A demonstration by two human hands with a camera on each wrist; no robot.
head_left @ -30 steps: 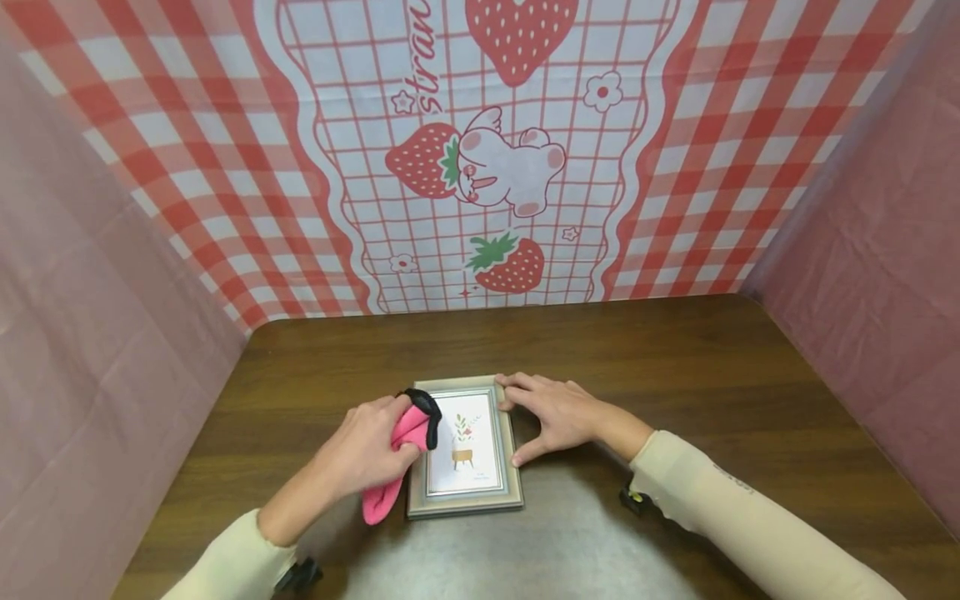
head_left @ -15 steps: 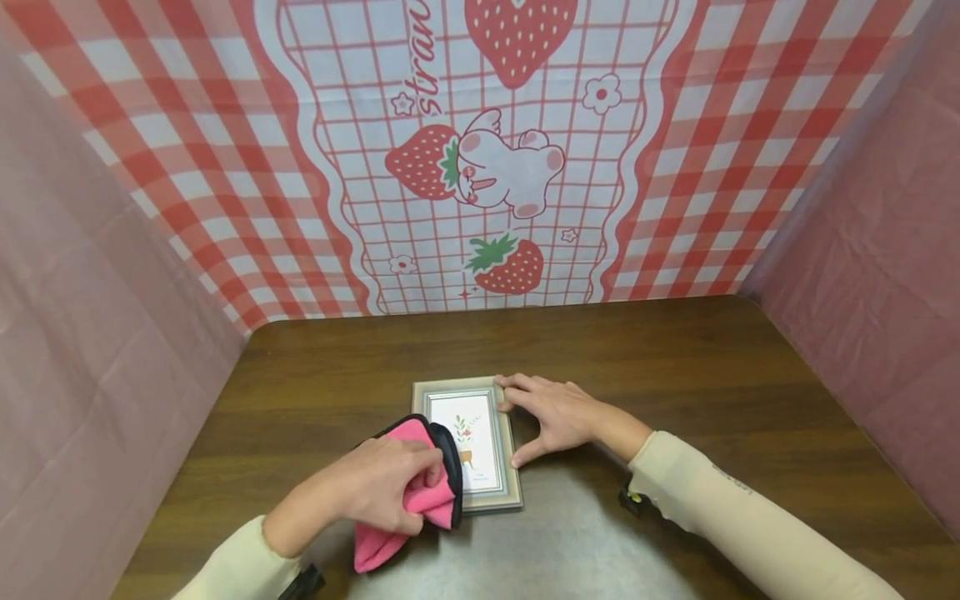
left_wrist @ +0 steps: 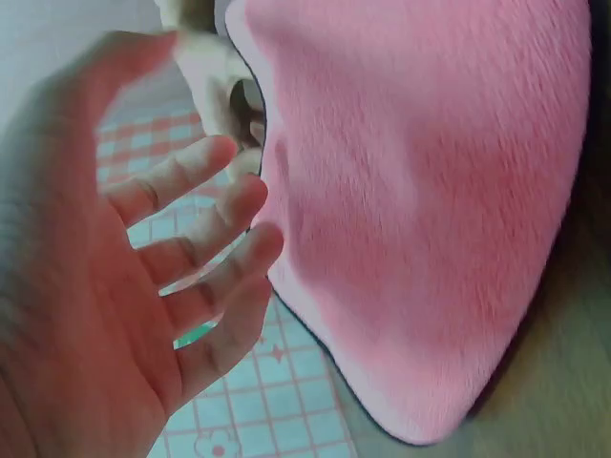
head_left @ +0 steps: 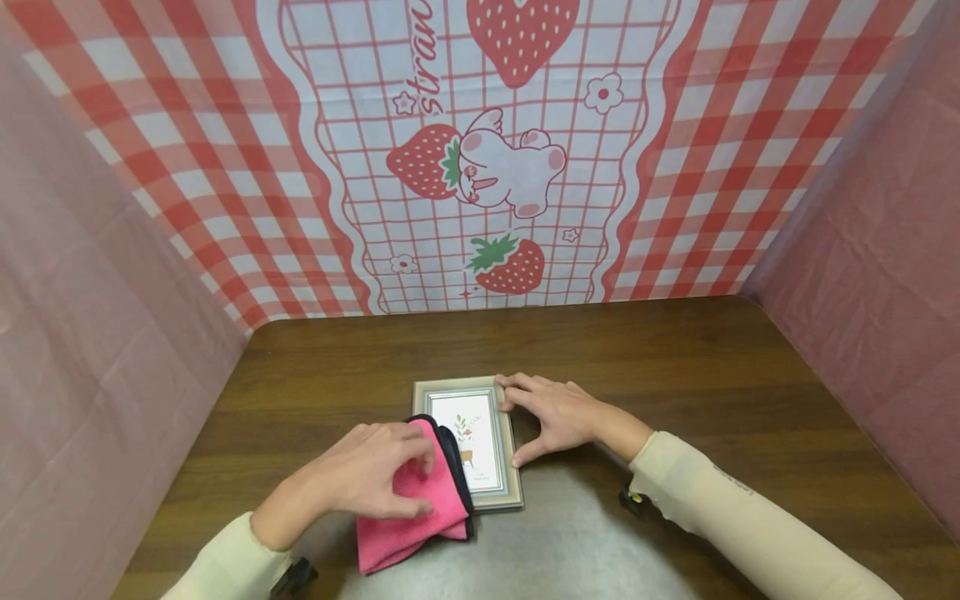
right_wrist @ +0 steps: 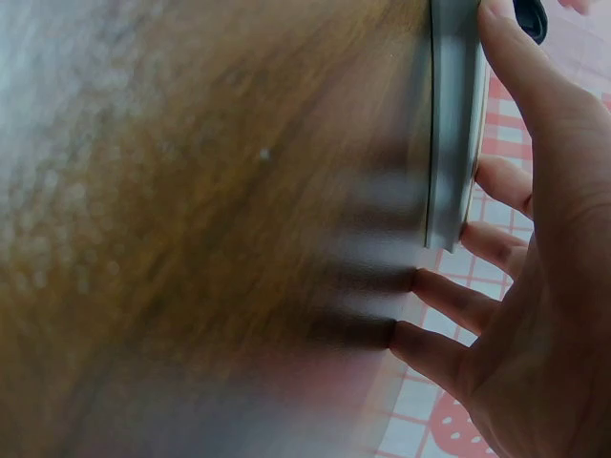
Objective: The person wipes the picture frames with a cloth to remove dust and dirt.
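Shown with fingers spread on left hand (head_left: 367, 471) over pink cloth (head_left: 418, 532) and right hand (head_left: 558, 414) against picture frame (head_left: 482, 446), lower centre, below sideways “stran” lettering (head_left: 425, 57), upper centre.

1. From above, the head camera looks forward and down across the table (head_left: 615, 350).
2. The left wrist camera, close in, faces the pink cloth (left_wrist: 410, 210), shared with the head view.
3. The right wrist camera looks low along the tabletop, near the picture frame (right_wrist: 454, 134), also in head view.
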